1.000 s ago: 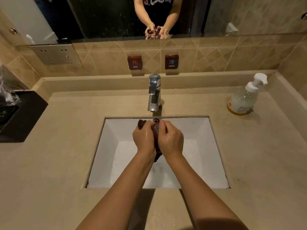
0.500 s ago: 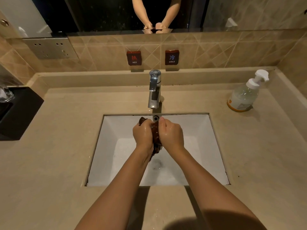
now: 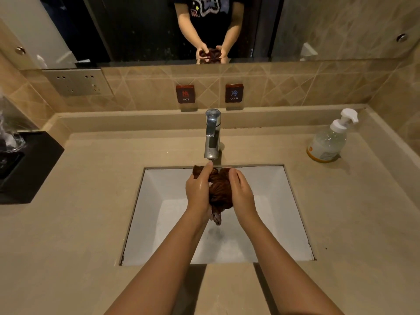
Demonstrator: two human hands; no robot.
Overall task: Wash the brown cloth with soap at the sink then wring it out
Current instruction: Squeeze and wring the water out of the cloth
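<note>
Since the earlier frame the hands have drawn slightly apart, baring more of the brown cloth (image 3: 220, 189), which is bunched between them over the white sink (image 3: 291, 201), just in front of the faucet (image 3: 212, 134). The left hand (image 3: 198, 192) and right hand (image 3: 242, 193) each clasp a side of it, wet. A soap bottle (image 3: 329, 139) stands well right of the faucet.

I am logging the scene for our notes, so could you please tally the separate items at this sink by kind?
Brown cloth: 1
Hands holding it: 2, left hand and right hand
Faucet: 1
Soap pump bottle: 1
Hot and cold wall tags: 2, hot tag and cold tag
Socket plate: 1
Black box: 1
Total: 9
</note>
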